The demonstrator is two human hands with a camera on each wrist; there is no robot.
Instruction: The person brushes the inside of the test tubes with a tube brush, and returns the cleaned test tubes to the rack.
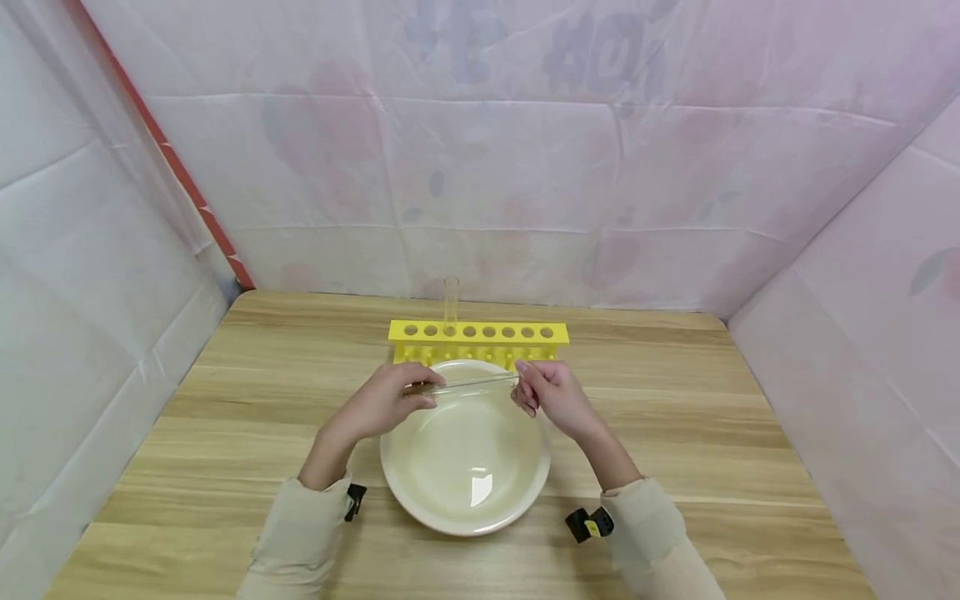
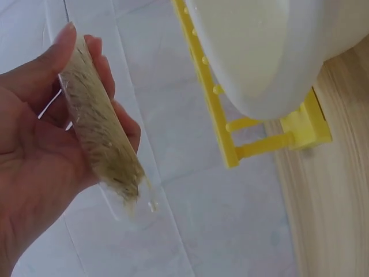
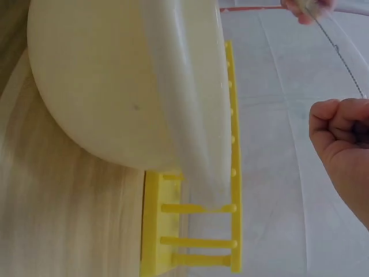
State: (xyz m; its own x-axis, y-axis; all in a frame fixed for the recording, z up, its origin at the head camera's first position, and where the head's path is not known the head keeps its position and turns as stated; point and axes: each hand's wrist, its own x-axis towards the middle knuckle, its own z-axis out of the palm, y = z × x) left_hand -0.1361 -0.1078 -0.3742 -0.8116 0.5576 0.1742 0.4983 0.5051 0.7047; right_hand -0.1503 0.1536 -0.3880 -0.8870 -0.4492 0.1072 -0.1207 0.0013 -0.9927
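My left hand (image 1: 378, 402) holds a clear glass test tube (image 1: 468, 386) level above the far side of a cream basin (image 1: 396, 479). In the left wrist view, the tan bristles of a test tube brush (image 2: 104, 127) lie inside the glass, between thumb and fingers. Its twisted wire handle (image 3: 347, 67) runs across to my right hand (image 1: 558, 400), whose curled fingers pinch the wire's end. Both hands are above the basin's far rim. Where the tube's mouth lies along the wire is hard to tell.
Just behind the basin stands a yellow test tube rack (image 1: 480, 333). A clear test tube (image 1: 451, 302) is upright in one of its holes. Wood-grain table (image 1: 675, 433) lies around them, with pale printed sheets (image 1: 510, 167) hanging behind and at both sides.
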